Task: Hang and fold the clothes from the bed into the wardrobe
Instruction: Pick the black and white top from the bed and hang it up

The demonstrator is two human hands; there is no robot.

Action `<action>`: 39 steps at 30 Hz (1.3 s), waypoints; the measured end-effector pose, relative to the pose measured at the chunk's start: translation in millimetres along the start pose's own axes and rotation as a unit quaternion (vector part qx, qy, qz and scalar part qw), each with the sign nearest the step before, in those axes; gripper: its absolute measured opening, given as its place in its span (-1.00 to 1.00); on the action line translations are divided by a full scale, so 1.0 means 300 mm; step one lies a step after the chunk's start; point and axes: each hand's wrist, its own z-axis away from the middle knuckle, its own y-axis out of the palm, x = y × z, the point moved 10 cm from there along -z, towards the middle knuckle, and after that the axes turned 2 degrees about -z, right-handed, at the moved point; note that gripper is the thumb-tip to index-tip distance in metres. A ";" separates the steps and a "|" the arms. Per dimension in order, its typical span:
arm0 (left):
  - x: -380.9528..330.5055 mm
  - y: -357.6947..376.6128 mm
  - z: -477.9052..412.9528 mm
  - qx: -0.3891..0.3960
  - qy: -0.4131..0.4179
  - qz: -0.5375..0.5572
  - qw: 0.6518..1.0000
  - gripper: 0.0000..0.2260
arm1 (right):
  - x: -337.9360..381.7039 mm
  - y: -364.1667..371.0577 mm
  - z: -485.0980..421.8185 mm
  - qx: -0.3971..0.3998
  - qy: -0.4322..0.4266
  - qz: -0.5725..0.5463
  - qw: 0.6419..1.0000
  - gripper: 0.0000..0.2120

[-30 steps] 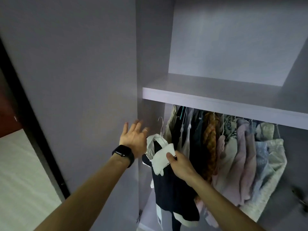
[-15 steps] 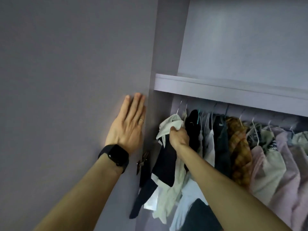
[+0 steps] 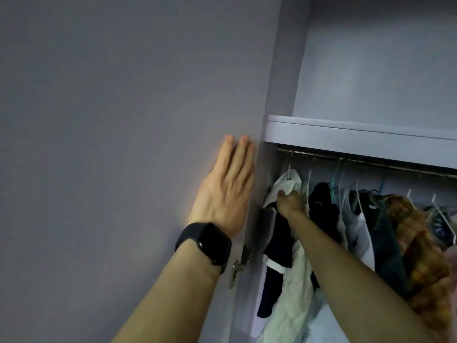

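My right hand (image 3: 291,201) reaches into the wardrobe and grips the white collar of a dark navy and white garment (image 3: 278,240) on a white hanger (image 3: 289,167). The hanger's hook is up at the metal rail (image 3: 358,162), at the rail's far left end. My left hand (image 3: 226,191), with a black watch on the wrist, presses flat with straight fingers against the open wardrobe door (image 3: 123,144).
Several hung clothes fill the rail to the right, among them a black top (image 3: 321,209) and an orange plaid shirt (image 3: 418,243). A lilac shelf (image 3: 358,134) runs just above the rail. A door hinge (image 3: 238,264) sits below my left wrist.
My right hand has lifted the garment up to the rail. My left hand went from hovering to lying flat on the door. The view moved closer and upward.
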 end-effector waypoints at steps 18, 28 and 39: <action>0.014 -0.200 0.335 0.214 -0.182 0.355 0.892 -0.41 | 0.238 -0.294 0.919 0.254 -0.230 0.032 0.939 -0.64; 0.230 -0.645 1.563 0.389 -0.544 0.218 0.711 -0.56 | 0.349 -0.141 1.893 0.495 -0.438 -0.059 0.748 -0.77; 0.346 -1.784 2.511 0.434 -0.806 -0.099 0.390 -0.55 | 0.565 -0.306 3.236 0.717 -0.592 -0.113 0.349 -0.78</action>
